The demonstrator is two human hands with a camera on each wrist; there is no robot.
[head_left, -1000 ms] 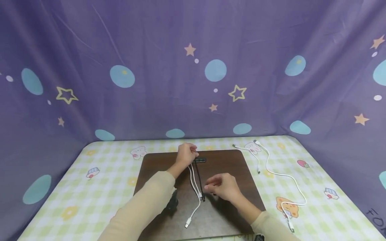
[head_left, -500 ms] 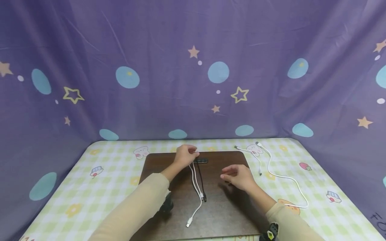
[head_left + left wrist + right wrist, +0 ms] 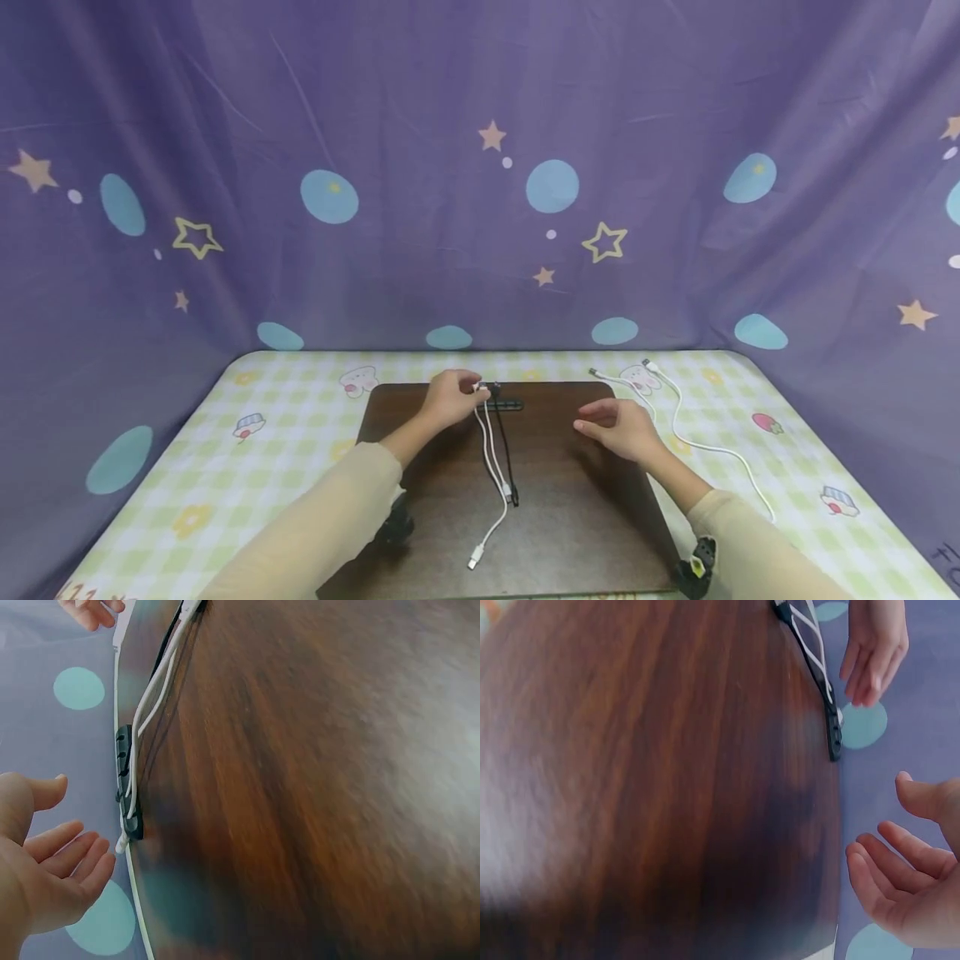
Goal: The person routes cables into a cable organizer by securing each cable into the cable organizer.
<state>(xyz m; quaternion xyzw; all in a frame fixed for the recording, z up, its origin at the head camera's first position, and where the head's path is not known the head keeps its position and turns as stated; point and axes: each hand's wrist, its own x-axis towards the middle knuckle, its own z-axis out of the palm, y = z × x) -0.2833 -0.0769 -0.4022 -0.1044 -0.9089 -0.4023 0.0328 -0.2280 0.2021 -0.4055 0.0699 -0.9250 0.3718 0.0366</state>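
A dark slotted cable holder [image 3: 504, 405] lies by the far edge of the brown board [image 3: 585, 517]. White cables [image 3: 491, 454] and a black cable [image 3: 506, 450] run from it toward the near side. My left hand [image 3: 450, 398] is beside the cable ends at the holder; in the left wrist view this hand [image 3: 52, 870] has its fingers apart with nothing between them. Over the board's right part hovers my right hand [image 3: 618, 427], empty, fingers loosely bent and thumb apart, as the right wrist view also shows it [image 3: 907, 870].
Two more white cables [image 3: 701, 446] lie on the checked tablecloth [image 3: 187, 467] to the right of the board, one partly behind my right hand. A purple patterned curtain [image 3: 405, 250] stands behind the table.
My right hand has moved right and farther back, away from the cables. The left hand has drawn slightly left of the cable ends, and its fingers have parted from them. The head view has shifted a little.
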